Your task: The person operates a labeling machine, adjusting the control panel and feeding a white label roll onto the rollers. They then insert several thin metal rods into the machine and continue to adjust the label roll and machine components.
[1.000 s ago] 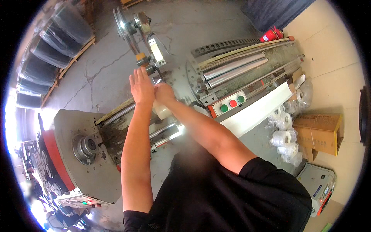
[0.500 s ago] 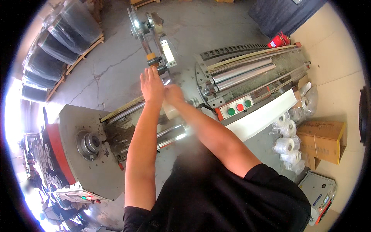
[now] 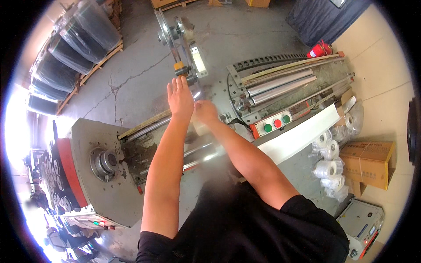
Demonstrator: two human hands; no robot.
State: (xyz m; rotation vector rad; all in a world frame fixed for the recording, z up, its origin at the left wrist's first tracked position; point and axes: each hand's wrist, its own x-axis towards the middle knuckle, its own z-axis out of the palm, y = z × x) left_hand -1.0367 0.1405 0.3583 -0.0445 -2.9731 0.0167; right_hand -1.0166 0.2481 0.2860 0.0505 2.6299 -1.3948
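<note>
My left hand reaches forward with its fingers stretched out, lying against the dark clamp-like fitting at the foot of the upright metal frame. Just to its right is my right hand, curled, with its fingertips beside a shiny metal strip. What those fingers hold, if anything, is hidden. A pale, blurred cylinder lies under my wrists, partly covered. Both hands are over the middle of a long grey machine.
Right of my hands are metal rollers, a button box and a white curved panel. Wrapped rolls, a cardboard box and a red fire extinguisher stand farther right. Black-wrapped rolls sit on pallets at the far left.
The whole view has shifted slightly, so the machine and both hands appear a little lower and farther right. Against the machine, my hands keep nearly the same place.
</note>
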